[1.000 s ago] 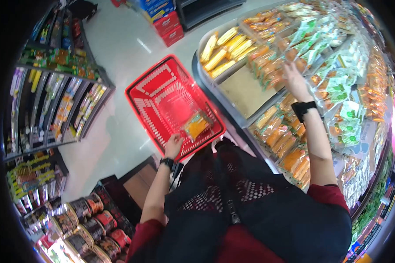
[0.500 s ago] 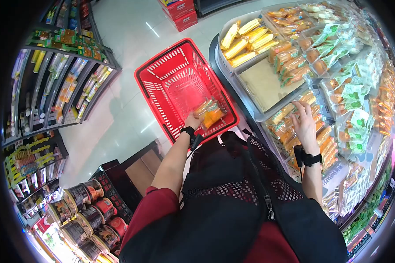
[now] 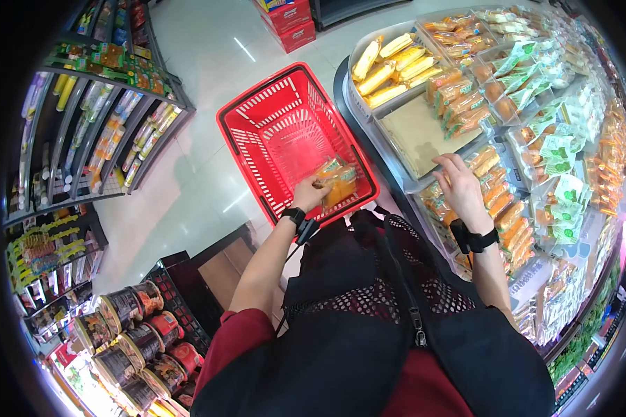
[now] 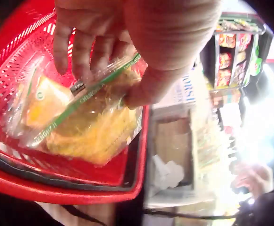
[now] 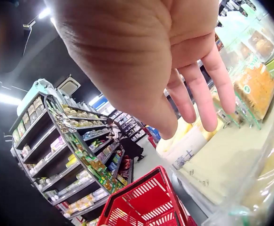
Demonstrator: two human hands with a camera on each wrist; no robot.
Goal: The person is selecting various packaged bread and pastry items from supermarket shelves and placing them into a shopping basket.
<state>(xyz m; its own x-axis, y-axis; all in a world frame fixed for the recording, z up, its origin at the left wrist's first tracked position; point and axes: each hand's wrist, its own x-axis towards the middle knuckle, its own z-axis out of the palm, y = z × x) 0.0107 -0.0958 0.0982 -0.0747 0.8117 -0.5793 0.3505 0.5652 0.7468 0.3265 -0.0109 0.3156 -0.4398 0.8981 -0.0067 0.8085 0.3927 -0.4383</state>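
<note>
In the head view the left hand (image 3: 309,194) reaches into the red basket (image 3: 249,164) at its near right corner. Its thumb and fingers pinch the top edge of a clear bread packet (image 4: 87,129) with a green strip, seen close in the left wrist view. A second packet (image 4: 41,103) lies beside it. The right hand (image 3: 461,192) hovers over the display bins, near packaged bread (image 3: 492,182) and the bare bin floor (image 3: 412,135). In the right wrist view its fingers (image 5: 204,99) hang relaxed with nothing in them.
The display stand with yellow packets (image 3: 389,66) borders the basket on the right. Shelves (image 3: 118,132) stand at the left, stacked tubs (image 3: 142,347) at lower left, and red boxes (image 3: 295,31) on the floor ahead.
The right hand has come back from the upper bins toward the body and hangs above the nearer ones. The left hand has moved from the basket's near edge onto the bread packet.
</note>
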